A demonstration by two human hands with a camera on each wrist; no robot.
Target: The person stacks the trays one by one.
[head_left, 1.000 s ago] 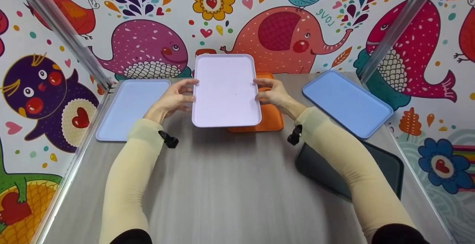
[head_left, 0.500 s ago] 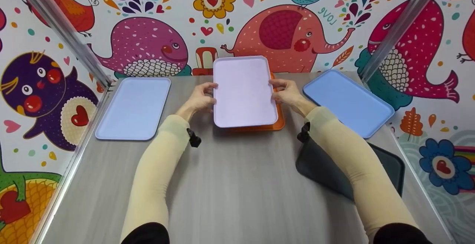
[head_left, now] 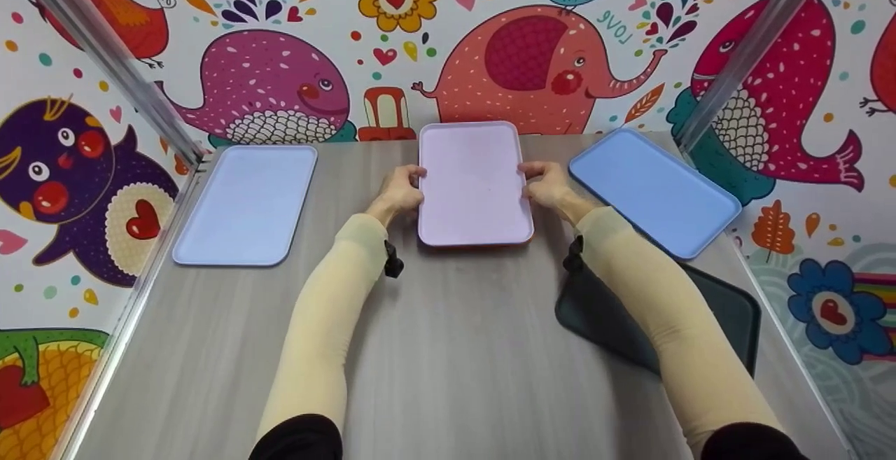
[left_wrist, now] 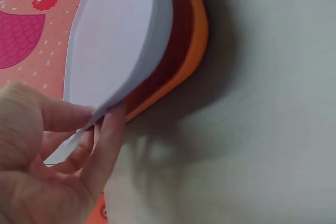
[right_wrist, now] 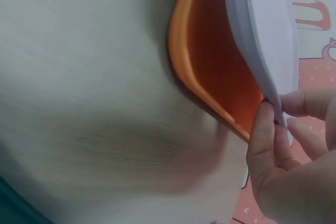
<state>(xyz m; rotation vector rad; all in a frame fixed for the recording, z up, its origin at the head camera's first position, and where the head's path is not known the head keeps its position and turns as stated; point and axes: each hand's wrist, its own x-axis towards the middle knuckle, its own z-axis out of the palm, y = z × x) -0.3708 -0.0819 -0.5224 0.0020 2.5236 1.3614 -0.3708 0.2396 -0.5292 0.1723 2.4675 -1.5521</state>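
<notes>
A lilac tray (head_left: pixel 476 187) is held face up near the back wall by both hands. My left hand (head_left: pixel 402 188) pinches its left edge, thumb on the rim and fingers below. At the right edge my right hand (head_left: pixel 548 185) grips in the same way. Directly beneath lies an orange tray (right_wrist: pixel 181 56), mostly hidden in the head view, with only a thin strip showing. Both wrist views show a gap between the two trays at the near end, and the left wrist view shows the fingertips close to the orange rim (left_wrist: pixel 199 40).
A blue tray (head_left: pixel 245 208) lies on the table (head_left: pixel 448 348) at the left. Another blue tray (head_left: pixel 654 194) sits angled at the back right, with a dark green tray (head_left: pixel 721 306) in front of it, partly under the right forearm. Patterned walls (head_left: pixel 392 61) enclose the table.
Both hands have carried the lilac tray rightward and lowered it over the orange tray, which is now almost covered. The left arm moved most; the other trays have stayed put.
</notes>
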